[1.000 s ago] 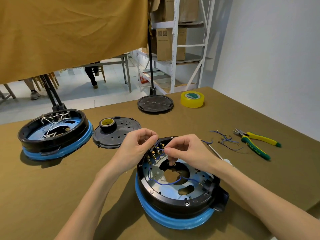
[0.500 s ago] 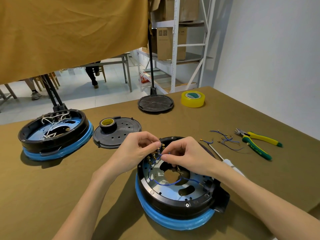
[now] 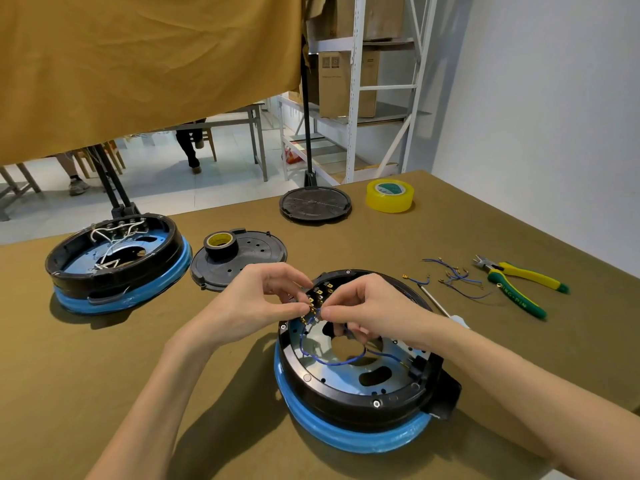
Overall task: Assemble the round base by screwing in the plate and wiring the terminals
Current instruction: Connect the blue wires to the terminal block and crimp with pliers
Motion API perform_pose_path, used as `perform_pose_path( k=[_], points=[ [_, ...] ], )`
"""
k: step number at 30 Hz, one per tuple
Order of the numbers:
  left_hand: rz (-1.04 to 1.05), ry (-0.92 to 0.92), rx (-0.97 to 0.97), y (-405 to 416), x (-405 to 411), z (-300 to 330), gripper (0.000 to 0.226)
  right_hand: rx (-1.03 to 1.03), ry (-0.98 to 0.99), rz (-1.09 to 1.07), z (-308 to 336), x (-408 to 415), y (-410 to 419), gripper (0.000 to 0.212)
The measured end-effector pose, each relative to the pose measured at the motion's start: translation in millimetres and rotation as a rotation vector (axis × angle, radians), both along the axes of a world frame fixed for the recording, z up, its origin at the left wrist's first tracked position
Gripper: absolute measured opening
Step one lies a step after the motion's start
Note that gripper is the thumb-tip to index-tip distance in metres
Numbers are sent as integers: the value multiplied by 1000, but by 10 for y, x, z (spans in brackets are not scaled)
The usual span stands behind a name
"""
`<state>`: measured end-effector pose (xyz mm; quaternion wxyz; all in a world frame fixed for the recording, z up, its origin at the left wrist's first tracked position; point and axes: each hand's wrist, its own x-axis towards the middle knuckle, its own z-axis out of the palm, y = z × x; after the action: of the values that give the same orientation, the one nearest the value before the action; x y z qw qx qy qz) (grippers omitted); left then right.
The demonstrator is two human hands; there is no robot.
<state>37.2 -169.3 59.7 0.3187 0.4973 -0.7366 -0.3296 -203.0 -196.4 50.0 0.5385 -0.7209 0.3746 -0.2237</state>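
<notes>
Both hands' fingers [image 3: 304,308] pinch blue wire [image 3: 332,362] (at terminals [image 3: 317,296]).

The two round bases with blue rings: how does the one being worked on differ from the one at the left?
The near base carries blue wires, and both hands, left and right, work at its terminals. The far base carries white wires and sits untouched. Both are black rings on blue bands with a metal plate inside.
</notes>
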Motion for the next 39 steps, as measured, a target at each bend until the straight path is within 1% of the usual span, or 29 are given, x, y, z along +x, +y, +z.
perform_pose_path(
  k=[2,3,5,8,13,18,21,25,30,33,36,39],
  points=[
    [-8,23,-30,9,3,10,23,235,-35,15,46,7,-14,18],
    [-10,33,-44,15,5,15,20,318,-47,14,65,8,-21,17],
    [-3,36,-69,25,2,18,17,399,-43,-5,92,7,-34,14],
    [5,46,-101,28,-32,16,15,430,-8,-5,129,9,-35,14],
    [18,114,-167,37,-72,32,16,472,-15,-20,205,10,-59,23],
    [8,122,-230,82,-176,77,22,523,76,50,301,-56,-140,30],
    [0,123,-275,111,-220,112,24,567,92,102,332,-108,-181,29],
    [-17,104,-309,123,-241,141,25,642,26,126,322,-140,-197,23],
    [-21,-4,-328,122,-216,149,20,762,-105,41,295,-128,-164,13],
    [-50,-22,-304,112,-206,147,15,804,-105,55,315,-120,-139,6],
    [-69,-26,-285,108,-208,128,11,798,-81,27,302,-101,-107,8],
    [-50,6,-317,91,-203,96,12,891,-151,-22,293,-89,-77,10]
  ],
)
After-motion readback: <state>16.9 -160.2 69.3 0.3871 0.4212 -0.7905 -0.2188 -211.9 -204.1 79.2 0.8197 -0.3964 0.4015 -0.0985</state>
